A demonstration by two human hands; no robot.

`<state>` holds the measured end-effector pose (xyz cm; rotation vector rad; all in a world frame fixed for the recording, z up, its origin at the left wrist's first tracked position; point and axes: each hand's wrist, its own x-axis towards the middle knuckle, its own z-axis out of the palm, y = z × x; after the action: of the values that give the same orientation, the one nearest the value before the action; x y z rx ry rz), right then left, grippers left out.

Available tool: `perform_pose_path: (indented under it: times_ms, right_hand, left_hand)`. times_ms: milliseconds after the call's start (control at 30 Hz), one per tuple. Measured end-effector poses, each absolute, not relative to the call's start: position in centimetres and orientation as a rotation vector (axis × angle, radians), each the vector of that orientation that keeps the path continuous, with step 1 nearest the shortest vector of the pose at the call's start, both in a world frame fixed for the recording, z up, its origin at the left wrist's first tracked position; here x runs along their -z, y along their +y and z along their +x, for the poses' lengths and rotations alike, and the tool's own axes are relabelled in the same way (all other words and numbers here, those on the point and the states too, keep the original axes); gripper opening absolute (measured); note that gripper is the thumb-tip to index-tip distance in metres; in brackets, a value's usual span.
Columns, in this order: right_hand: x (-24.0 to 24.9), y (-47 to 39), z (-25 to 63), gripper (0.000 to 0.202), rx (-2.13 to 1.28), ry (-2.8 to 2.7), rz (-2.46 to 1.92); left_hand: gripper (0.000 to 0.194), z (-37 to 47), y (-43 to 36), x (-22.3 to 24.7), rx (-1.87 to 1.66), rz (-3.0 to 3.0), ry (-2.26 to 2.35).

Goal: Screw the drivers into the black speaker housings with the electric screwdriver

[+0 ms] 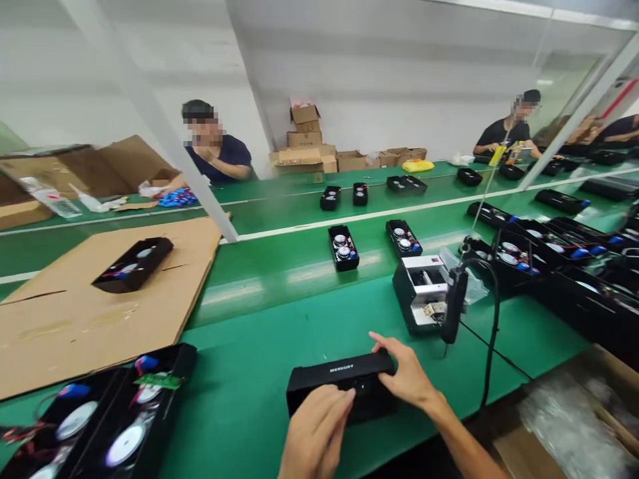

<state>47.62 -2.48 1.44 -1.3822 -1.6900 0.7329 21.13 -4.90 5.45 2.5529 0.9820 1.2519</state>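
Note:
A black speaker housing [344, 367] marked MERKURY lies on the green bench in front of me, its open side towards me. Gripping its right end is my right hand [407, 372], thumb on the near side and fingers over the top. My left hand [319, 426] is at the near side of the housing with its fingers pinched together. Whatever the pinch holds is too small or hidden to make out. To the right, an electric screwdriver [454, 306] hangs tip down beside a screw feeder [424, 289].
Open speaker housings [132, 439] with round drivers lie at the left, and several more [524, 256] are massed at the right. Two housings [343, 247] rest on the belt. A cardboard sheet [164, 293] carries another housing. Two co-workers [219, 150] sit across the line.

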Motion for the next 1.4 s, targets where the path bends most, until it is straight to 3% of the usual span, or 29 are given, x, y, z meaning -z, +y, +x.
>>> perform_pose_path:
  times_ms: [167, 267, 367, 467, 600, 767, 867, 1000, 1200, 1400]
  right_hand:
    - [-3.6, 1.4, 50.2, 0.06, -1.017, -1.623, -1.532]
    - [-4.0, 2.4, 50.1, 0.048, -1.0, -1.572, -1.557]
    - [-4.9, 0.8, 49.8, 0.033, -0.719, -1.596, -1.448]
    - [-5.8, -2.6, 48.3, 0.018, -0.444, -1.847, -1.207]
    - [-4.9, -6.3, 43.2, 0.028, -0.315, -2.116, -1.11]
    - [-1.6, -7.6, 37.5, 0.008, -0.262, -2.03, -1.098]
    - [-1.4, -7.1, 37.7, 0.015, -0.396, -1.913, -1.071]
    - [-4.5, -4.3, 41.9, 0.03, -0.742, -1.859, -1.105]
    - [-10.1, 0.0, 47.7, 0.036, -1.075, -2.134, -1.052]
    - [-9.2, -1.6, 45.6, 0.019, -0.716, -2.484, -1.236]
  left_hand:
    - [0.023, 17.6, -1.7, -5.5, -1.211, 2.37, 1.221]
    - [0.038, 17.7, 0.2, -3.3, -0.942, 2.126, 1.299]
    - [0.054, 18.2, 1.0, -1.3, -0.84, 1.895, 1.387]
    - [0.057, 18.5, 0.9, -0.4, -0.849, 1.79, 1.405]
    - [0.056, 18.4, 0.4, 0.1, -0.886, 1.794, 1.408]
    - [0.044, 17.5, -0.1, 0.4, -0.968, 1.889, 1.373]
    - [0.034, 16.3, -0.5, 0.2, -1.103, 1.944, 1.4]
    - [0.025, 15.1, -1.7, -0.8, -1.179, 2.013, 1.345]
    - [0.017, 16.6, -3.5, -3.5, -1.192, 2.232, 1.297]
    - [0.025, 18.4, -3.3, -3.7, -0.92, 2.615, 1.19]
